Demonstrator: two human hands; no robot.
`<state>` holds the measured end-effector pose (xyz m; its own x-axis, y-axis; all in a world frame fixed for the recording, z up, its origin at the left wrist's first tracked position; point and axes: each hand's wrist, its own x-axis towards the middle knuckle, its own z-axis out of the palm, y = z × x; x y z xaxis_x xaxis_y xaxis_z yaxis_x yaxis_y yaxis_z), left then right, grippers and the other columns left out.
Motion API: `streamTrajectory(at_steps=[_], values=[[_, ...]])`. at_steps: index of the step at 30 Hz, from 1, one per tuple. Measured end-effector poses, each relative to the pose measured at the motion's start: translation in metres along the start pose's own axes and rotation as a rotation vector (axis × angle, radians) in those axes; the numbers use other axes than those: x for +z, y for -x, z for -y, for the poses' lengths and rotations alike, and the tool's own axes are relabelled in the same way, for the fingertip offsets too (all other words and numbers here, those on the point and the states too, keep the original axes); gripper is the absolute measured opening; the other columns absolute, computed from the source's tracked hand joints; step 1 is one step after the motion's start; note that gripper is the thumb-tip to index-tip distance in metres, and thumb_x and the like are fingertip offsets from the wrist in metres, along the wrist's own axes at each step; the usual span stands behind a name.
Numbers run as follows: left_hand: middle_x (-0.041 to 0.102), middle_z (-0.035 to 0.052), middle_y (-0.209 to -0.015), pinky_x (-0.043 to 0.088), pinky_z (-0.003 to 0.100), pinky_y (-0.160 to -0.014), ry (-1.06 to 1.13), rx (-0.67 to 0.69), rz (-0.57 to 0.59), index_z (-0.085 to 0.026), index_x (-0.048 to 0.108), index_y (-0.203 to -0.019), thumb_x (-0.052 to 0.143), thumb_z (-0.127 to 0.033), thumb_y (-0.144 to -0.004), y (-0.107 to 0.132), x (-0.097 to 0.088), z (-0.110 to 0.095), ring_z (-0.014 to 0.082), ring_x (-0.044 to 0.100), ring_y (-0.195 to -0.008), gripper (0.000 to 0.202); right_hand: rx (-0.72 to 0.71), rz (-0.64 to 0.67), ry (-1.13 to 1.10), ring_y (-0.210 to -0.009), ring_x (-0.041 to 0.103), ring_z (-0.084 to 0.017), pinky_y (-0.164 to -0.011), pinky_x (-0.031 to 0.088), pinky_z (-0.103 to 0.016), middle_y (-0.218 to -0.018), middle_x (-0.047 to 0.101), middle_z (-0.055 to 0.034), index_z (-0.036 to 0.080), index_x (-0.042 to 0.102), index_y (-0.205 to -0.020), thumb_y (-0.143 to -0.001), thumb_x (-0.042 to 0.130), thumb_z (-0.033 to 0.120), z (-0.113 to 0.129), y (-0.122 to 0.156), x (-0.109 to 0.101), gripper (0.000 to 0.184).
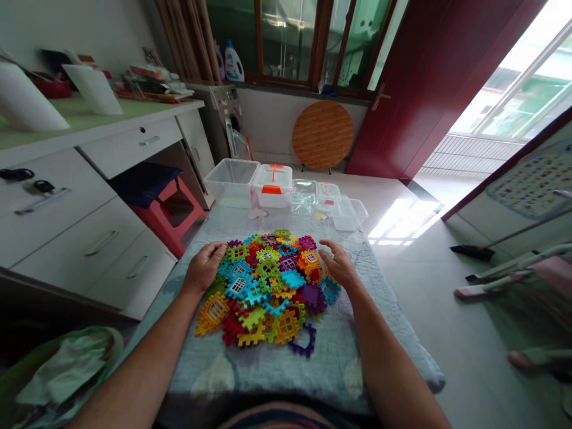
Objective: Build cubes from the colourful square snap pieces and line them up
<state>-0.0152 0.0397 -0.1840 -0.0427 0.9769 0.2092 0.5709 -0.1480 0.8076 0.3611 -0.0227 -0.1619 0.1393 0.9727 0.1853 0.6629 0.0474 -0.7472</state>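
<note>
A heap of colourful plastic building pieces (268,283) with notched edges lies on the cloth-covered table (250,381). Some are square with window-like lattices; others are solid or open frames. My left hand (204,267) is at the heap's left edge, its fingers curled together near a purple and a green piece. Whatever may be between those fingers is hidden. On the opposite side, my right hand (338,263) has thumb and fingers apart beside the orange pieces, with nothing visible in it. A purple open frame (304,341) lies at the near edge of the heap.
Along the table's far edge stand a clear open bin (232,176), a lidded box (273,186) with orange latches and several smaller clear containers (304,195). Left are a red stool (172,205) and a white desk (111,229). A round wooden board (323,134) leans at the back wall.
</note>
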Motion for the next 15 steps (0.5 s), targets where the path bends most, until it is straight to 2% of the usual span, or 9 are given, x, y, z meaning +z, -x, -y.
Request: streamTrajectory(at_steps=[3,7,10,12,15], values=[[0.07,0.0074,-0.114,0.042,0.034,-0.104,0.015,0.008,0.005,-0.019,0.067,-0.105,0.049,-0.056,-0.084,0.0,0.001,-0.001,0.0246,0.062,-0.108,0.046,-0.003,0.129,0.103,-0.123,0.053,-0.027,-0.105,0.039,-0.044,-0.13,0.061,-0.0126,0.02,0.058,-0.129,-0.09,0.049,0.047,0.007,-0.015,0.005,0.048],[0.069,0.0076,-0.114,0.042,0.035,-0.104,0.044,-0.009,0.021,-0.019,0.066,-0.106,0.05,-0.057,-0.083,0.002,-0.001,-0.006,0.025,0.061,-0.108,0.047,-0.035,0.27,0.242,-0.135,0.044,-0.029,-0.111,0.032,-0.044,-0.144,0.051,-0.0142,0.018,0.048,-0.141,-0.093,0.045,0.05,0.025,-0.048,0.015,0.058],[0.07,0.0072,-0.112,0.042,0.035,-0.103,0.054,-0.023,0.028,-0.019,0.066,-0.106,0.05,-0.056,-0.083,0.003,-0.001,-0.007,0.0245,0.062,-0.106,0.046,-0.077,0.388,0.316,-0.135,0.042,-0.029,-0.111,0.032,-0.044,-0.146,0.049,-0.0119,0.021,0.049,-0.142,-0.093,0.046,0.05,0.044,-0.075,0.032,0.057],[0.07,0.0067,-0.111,0.043,0.034,-0.102,0.064,-0.026,0.025,-0.019,0.066,-0.106,0.05,-0.057,-0.083,0.003,-0.002,-0.008,0.0242,0.062,-0.105,0.046,-0.101,0.422,0.345,-0.133,0.044,-0.03,-0.109,0.034,-0.043,-0.146,0.049,-0.0104,0.024,0.052,-0.14,-0.091,0.051,0.053,0.056,-0.087,0.046,0.056],[0.069,0.0061,-0.11,0.044,0.034,-0.1,0.078,-0.034,0.028,-0.019,0.066,-0.106,0.05,-0.056,-0.083,0.004,-0.003,-0.009,0.0238,0.062,-0.104,0.046,-0.154,0.444,0.332,-0.121,0.053,-0.027,-0.104,0.038,-0.04,-0.132,0.06,-0.0074,0.028,0.062,-0.127,-0.089,0.057,0.05,0.067,-0.091,0.062,0.044]])
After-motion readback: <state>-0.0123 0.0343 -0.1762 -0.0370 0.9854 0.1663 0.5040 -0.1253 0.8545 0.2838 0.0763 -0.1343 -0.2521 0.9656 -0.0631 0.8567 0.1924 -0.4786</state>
